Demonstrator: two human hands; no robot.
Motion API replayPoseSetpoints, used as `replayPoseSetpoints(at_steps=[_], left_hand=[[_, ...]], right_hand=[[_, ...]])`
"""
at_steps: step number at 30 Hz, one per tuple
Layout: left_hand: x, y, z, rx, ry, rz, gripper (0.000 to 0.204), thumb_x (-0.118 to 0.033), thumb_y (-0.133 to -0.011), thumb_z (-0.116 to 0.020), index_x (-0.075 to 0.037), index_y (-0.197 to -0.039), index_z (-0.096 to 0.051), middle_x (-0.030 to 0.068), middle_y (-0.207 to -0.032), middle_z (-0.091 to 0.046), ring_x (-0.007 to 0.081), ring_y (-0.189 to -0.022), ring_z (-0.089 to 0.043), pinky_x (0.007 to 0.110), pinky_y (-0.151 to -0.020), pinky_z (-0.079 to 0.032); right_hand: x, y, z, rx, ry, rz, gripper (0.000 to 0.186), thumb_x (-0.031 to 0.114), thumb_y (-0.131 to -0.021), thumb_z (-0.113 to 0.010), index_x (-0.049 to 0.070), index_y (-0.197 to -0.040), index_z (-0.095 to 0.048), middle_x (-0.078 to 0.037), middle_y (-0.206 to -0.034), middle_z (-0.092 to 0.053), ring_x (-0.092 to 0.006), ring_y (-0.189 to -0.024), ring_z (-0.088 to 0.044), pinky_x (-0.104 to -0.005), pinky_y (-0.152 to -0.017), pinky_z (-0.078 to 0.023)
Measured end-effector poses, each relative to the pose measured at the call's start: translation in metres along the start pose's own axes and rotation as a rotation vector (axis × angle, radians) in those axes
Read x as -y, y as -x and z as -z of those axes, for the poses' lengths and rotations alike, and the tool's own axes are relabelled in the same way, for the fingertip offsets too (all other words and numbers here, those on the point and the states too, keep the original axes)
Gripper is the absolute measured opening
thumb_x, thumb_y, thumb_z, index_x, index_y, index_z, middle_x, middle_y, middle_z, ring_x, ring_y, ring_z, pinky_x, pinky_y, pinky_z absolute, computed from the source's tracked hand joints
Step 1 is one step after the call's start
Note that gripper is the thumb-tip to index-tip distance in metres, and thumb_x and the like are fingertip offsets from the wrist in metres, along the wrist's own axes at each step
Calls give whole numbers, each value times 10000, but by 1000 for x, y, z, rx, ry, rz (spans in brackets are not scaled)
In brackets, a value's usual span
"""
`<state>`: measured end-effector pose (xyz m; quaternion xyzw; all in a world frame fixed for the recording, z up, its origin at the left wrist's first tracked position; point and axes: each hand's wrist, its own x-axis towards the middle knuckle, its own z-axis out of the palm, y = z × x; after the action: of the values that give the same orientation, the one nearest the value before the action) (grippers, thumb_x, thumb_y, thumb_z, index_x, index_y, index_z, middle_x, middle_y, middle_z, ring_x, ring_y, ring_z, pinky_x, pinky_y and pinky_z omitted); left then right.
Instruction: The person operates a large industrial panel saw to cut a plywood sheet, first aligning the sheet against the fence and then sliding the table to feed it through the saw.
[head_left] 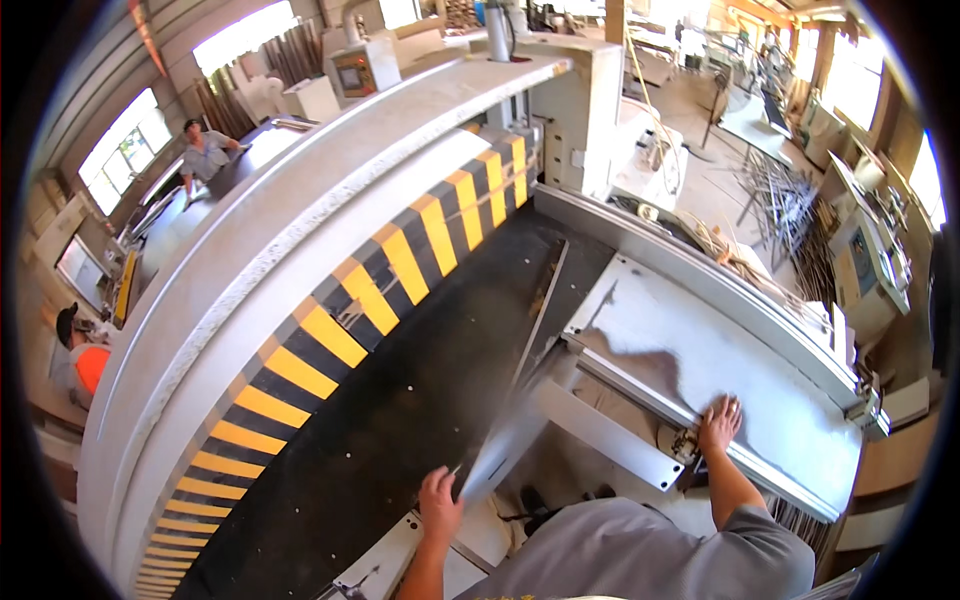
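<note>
My left hand (440, 503) is at the near edge of the machine's black bed (420, 400), with its fingers bent together. A thin, light tip shows beside the fingertips, too small to name. My right hand (719, 424) lies with fingers stretched on the grey metal side table (760, 350), near its front rail. Between the bed and that table sits a metal bracket arm (610, 435). A long narrow metal strip (540, 312) lies on the bed, slanting away from me.
A large beam with a yellow-and-black striped guard (335, 335) spans the bed on the left. Beyond it are a person in grey (208, 152) by another table and a person in an orange vest (92, 368). Metal scraps (790, 205) lie on the floor at right.
</note>
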<state>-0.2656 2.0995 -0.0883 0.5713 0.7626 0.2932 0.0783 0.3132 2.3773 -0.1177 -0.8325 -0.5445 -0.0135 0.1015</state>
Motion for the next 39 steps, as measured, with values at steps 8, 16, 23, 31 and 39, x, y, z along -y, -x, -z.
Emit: replayPoseSetpoints(at_steps=[8,16,23,31,39], left_hand=[[-114,82,39,157,63,70,528,-224,-882,-715,-85,-1379,-602,135,-1337,-646,354,-1158,-649,443,-958,-553],[-309,114,164,262,-243,-447,500,-72,-790,-711,-159,-1282,-698,26,-1134,-710,256,-928,-714,362,-792,-597],[-521,90,167,-30,-536,-902,339,-83,-699,-778,-195,-1018,-795,-29,-882,-687,181,-778,-647,347,-690,-495],[-779,17,17,189,-302,-1447,417,-7,-592,-785,-121,-992,-769,43,-893,-706,265,-823,-671,405,-755,-529],[-1020,57,-163,152,65,-1806,613,4,-573,-847,-72,-1164,-707,103,-1218,-683,324,-1130,-652,485,-1005,-518]], right_hand=[[14,-20,35,-154,-407,372,795,153,-945,-636,40,-1626,-241,-213,-1706,-178,-415,-1559,-209,-529,-1260,-204],[-76,-49,183,-209,-339,834,683,100,-930,-603,61,-1570,-370,-207,-1682,-243,-422,-1557,-210,-540,-1281,-170],[-374,8,251,594,-863,637,334,228,-936,-585,-4,-1131,-725,-207,-1179,-714,-377,-1160,-630,-441,-1041,-468],[-679,226,188,201,-721,-51,321,263,-814,-767,42,-1044,-731,-166,-971,-699,-357,-954,-648,-462,-861,-502],[-724,389,132,-37,-905,-789,346,252,-978,-596,-7,-760,-663,-179,-774,-608,-303,-725,-585,-400,-661,-434]])
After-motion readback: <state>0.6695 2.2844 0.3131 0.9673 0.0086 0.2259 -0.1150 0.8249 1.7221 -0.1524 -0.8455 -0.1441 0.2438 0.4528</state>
